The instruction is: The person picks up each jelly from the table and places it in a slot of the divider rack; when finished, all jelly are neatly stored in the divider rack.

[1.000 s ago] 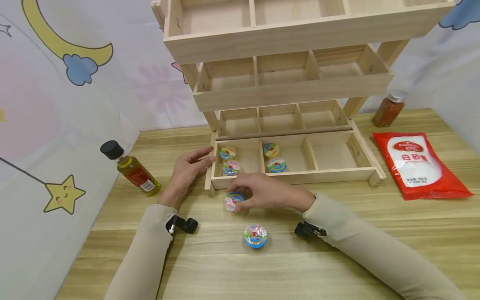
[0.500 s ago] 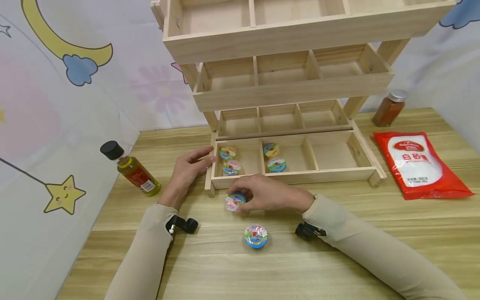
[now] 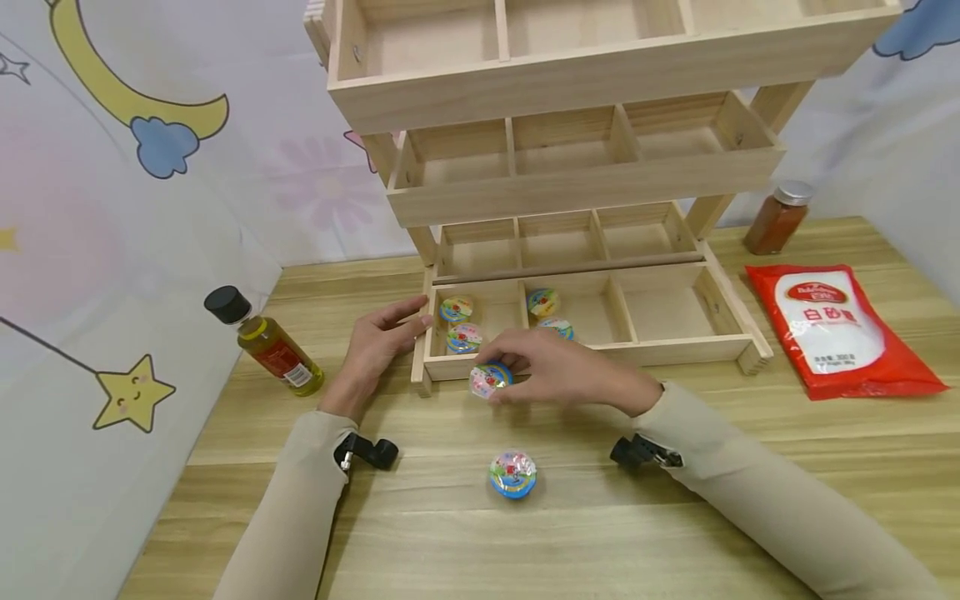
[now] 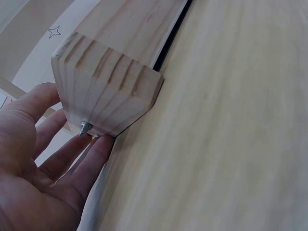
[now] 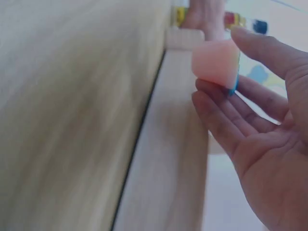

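My right hand [image 3: 558, 367] pinches a jelly cup [image 3: 487, 381] between thumb and fingers, just in front of the wooden rack's bottom tray [image 3: 660, 351]. The right wrist view shows this cup's pale pink body [image 5: 214, 61], tipped sideways there, with a blue lid edge. My left hand [image 3: 377, 348] touches the left side of the rack; in the left wrist view its fingers lie against the end of a wooden beam [image 4: 106, 86] with a protruding screw. Another jelly cup [image 3: 513, 475] sits on the table nearer me. Two cups [image 3: 457, 309] occupy the tray's left compartment.
The middle compartment holds two more cups [image 3: 543, 302], one partly behind my right hand. Higher tiers [image 3: 585, 185] of the rack overhang the bottom tray. An oil bottle [image 3: 281, 354] leans at left. A red-and-white sugar bag [image 3: 840, 329] and a spice jar [image 3: 780, 221] are at right.
My right hand has moved right and toward the tray with the jelly cup, now overlapping a cup in the middle compartment. The left hand has stayed at the rack's side.
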Demonstrator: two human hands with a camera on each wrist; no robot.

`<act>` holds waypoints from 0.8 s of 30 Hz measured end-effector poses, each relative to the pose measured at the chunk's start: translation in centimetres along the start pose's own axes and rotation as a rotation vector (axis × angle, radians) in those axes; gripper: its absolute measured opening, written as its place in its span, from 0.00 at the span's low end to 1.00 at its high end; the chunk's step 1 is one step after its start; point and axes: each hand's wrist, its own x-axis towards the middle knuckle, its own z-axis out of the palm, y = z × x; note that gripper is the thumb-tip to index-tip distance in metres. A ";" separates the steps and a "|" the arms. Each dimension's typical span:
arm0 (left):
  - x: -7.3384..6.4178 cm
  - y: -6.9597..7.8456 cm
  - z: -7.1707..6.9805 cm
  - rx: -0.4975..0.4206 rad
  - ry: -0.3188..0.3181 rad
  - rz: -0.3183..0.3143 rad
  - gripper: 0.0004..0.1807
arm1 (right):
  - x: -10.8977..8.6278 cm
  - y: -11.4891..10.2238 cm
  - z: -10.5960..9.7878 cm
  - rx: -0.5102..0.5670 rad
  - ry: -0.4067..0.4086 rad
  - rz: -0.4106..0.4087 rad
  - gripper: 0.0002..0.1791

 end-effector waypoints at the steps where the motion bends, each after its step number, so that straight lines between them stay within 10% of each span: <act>1: 0.0 0.0 0.0 0.001 0.002 -0.003 0.27 | -0.2 -0.1 -0.4 0.014 0.012 0.009 0.23; 24: 0.0 0.0 -0.2 0.023 -0.007 -0.005 0.27 | -5.1 0.9 -8.0 -0.076 0.272 0.223 0.26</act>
